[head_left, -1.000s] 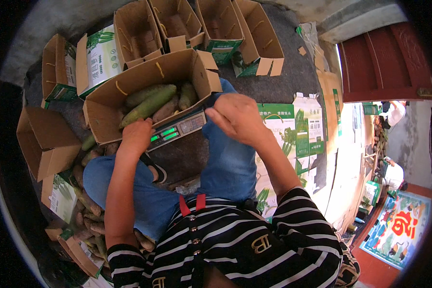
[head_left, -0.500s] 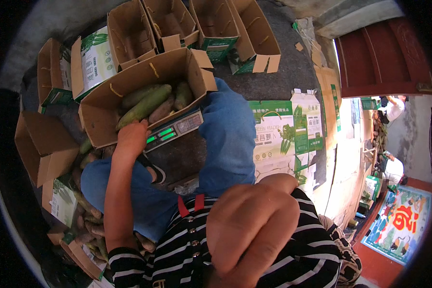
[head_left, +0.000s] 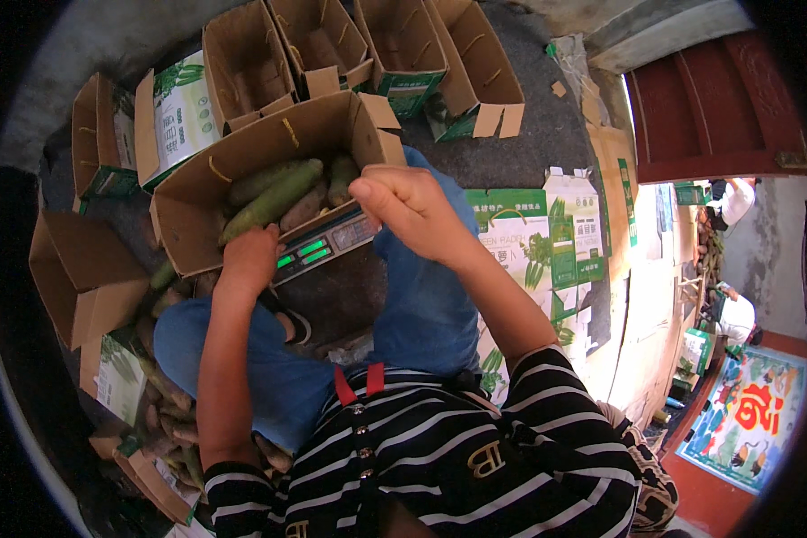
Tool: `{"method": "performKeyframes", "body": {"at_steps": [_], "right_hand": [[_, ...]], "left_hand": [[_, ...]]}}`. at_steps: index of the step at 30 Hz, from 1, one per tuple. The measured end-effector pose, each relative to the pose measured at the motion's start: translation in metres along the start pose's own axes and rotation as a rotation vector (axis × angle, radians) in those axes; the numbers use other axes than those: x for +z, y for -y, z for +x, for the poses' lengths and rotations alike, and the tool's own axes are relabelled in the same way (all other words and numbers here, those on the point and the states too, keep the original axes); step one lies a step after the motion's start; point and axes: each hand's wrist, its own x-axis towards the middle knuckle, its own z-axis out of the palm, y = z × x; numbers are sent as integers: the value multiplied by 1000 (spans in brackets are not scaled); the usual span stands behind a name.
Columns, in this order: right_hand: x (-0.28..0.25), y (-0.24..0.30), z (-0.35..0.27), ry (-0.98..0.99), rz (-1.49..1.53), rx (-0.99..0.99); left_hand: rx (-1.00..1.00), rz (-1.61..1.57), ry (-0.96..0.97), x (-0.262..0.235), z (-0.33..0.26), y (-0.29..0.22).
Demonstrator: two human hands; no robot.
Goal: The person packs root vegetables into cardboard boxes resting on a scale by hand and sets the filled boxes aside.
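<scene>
Left hand: the left hand point(head_left: 249, 260) has its fingers bent at the near rim of the filled box, right by the lower end of the front radish point(head_left: 273, 202); whether they pinch the rim or the radish, I cannot tell.
Right hand: the right hand point(head_left: 408, 211) is raised near the box's right end, fingers curled together and thumb folded against them; nothing shows in its grasp.
Filled box: an open cardboard box point(head_left: 253, 143) between the knees, flaps up, holding several green and brownish radishes that lie lengthwise, with one at its right end.
Scale: a scale panel point(head_left: 354, 233) with lit green readouts sits along the box's near side; whether the box rests on the scale is hidden.
Done and left: radishes are already in this box, well below its top edge; it has not been closed, and loose radishes point(head_left: 177, 429) remain heaped by the left leg.
Around: more open boxes point(head_left: 247, 72) stand in a row beyond, another open box point(head_left: 85, 260) at left, and flat printed cartons point(head_left: 511, 235) on the right.
Far right: people in white tops point(head_left: 737, 318) near another radish heap, beside a dark red door point(head_left: 713, 103).
</scene>
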Motion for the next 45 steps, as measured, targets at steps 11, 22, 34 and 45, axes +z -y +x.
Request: {"method": "performKeyframes", "body": {"at_steps": [11, 22, 34, 45], "right_hand": [[-50, -81, 20, 22, 10, 131], [-53, -90, 24, 205, 53, 436], [-62, -116, 22, 187, 211, 469], [-59, -118, 23, 182, 215, 470]], "left_hand": [[36, 29, -38, 1, 2, 1], [-1, -10, -9, 1, 2, 0], [3, -4, 7, 1, 3, 0], [8, -8, -13, 3, 4, 2]]}}
